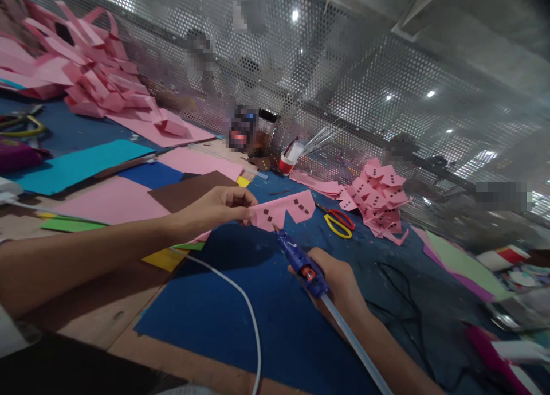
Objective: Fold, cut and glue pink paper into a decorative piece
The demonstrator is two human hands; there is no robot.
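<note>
Between the thumb and fingers of my left hand (230, 206) is one end of a pink paper cutout (281, 210), held above the blue work surface. Small dark brown squares dot it, and a V-shaped notch cuts into its lower edge. My right hand (333, 280) is wrapped round a blue hot glue gun (301, 263). The nozzle tip meets the cutout's lower edge, left of the notch; whether it touches cannot be made out. A long translucent glue stick (354, 340) sticks out of the gun's back. Just beyond the cutout lie scissors (339, 222) with red and yellow handles.
Similar dotted pink cutouts (378, 197) are heaped at right; folded pink strips (103, 79) pile up at far left. Coloured sheets (107, 200) lie under my left arm. A white cable (240, 289) and a black cord (406, 292) cross the blue surface (206, 326). A red-and-white cup (287, 163) stands behind.
</note>
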